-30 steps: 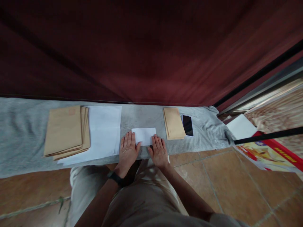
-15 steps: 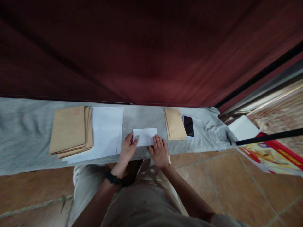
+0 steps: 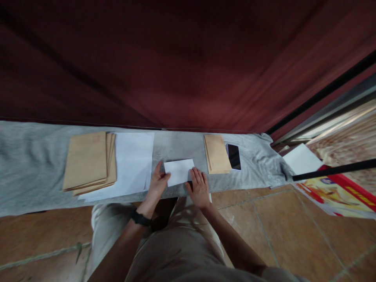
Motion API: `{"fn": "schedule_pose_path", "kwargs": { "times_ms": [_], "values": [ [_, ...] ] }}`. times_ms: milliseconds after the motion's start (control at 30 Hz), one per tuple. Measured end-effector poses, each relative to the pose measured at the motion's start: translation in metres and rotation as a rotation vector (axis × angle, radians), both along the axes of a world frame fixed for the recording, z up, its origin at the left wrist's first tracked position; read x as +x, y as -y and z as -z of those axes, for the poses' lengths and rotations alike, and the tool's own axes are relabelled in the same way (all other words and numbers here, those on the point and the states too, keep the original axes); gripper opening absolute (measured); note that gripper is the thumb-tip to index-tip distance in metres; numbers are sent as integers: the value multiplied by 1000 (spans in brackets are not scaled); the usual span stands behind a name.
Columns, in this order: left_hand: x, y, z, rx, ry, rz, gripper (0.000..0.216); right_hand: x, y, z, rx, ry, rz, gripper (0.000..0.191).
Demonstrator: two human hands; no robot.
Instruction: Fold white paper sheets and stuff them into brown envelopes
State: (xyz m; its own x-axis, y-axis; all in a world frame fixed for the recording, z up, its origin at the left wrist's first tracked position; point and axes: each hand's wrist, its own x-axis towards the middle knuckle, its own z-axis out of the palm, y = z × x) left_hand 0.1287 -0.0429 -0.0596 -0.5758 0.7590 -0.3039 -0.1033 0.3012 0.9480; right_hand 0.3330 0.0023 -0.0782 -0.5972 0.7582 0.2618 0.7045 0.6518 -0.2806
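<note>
A small white sheet, apparently folded paper [image 3: 179,171], lies on the grey cloth in front of me, turned slightly askew. At its left edge is my left hand [image 3: 158,183], thumb touching the paper and index finger stretched out beside it, apart from the thumb. My right hand [image 3: 199,192] lies flat with fingers extended, fingertips at the paper's right edge. To the left are larger white sheets [image 3: 133,164], partly under a stack of brown envelopes [image 3: 86,160]. Smaller tan envelopes [image 3: 217,154] lie to the right of my right hand.
A dark-screened phone [image 3: 234,156] rests beside the tan envelopes. The grey cloth [image 3: 182,143] covers a narrow surface, backed by a dark red panel [image 3: 182,86]. A red and yellow box [image 3: 337,192] and black bars stand at the right, over a tiled floor [image 3: 264,223].
The folded paper has turned slightly, its lower edge shifting toward me. My left index finger has straightened away from the thumb. My right hand stays almost in place.
</note>
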Motion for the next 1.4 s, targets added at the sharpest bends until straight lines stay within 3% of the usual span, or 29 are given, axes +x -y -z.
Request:
{"fn": "schedule_pose_path", "kwargs": {
  "times_ms": [133,367,467,567,700,900,1100,1233,1400],
  "values": [
    [2,4,-16,15,106,-11,90,6,-7,-3,-58,-85,-68,59],
    [1,8,-27,23,193,-14,49,13,-27,-11,-71,-308,-38,46],
    [1,12,-29,75,323,-48,46,13,-36,-22,-72,-332,-21,44],
    [0,16,-31,127,376,18,49,12,-43,-35,-95,-347,8,40],
    [-3,16,-30,80,109,88,45,8,-50,-52,-142,-437,-1,35],
    [-5,9,-26,92,-286,54,25,-3,-62,-65,-140,-449,3,36],
    [-5,3,-14,30,-166,173,30,-19,-78,-50,-156,-415,82,37],
    [-7,-2,-4,-51,-311,143,25,-26,-81,-33,-179,-355,108,40],
    [-8,-7,-4,-177,-468,225,19,-27,-77,-18,-161,-374,64,43]
  ]
}}
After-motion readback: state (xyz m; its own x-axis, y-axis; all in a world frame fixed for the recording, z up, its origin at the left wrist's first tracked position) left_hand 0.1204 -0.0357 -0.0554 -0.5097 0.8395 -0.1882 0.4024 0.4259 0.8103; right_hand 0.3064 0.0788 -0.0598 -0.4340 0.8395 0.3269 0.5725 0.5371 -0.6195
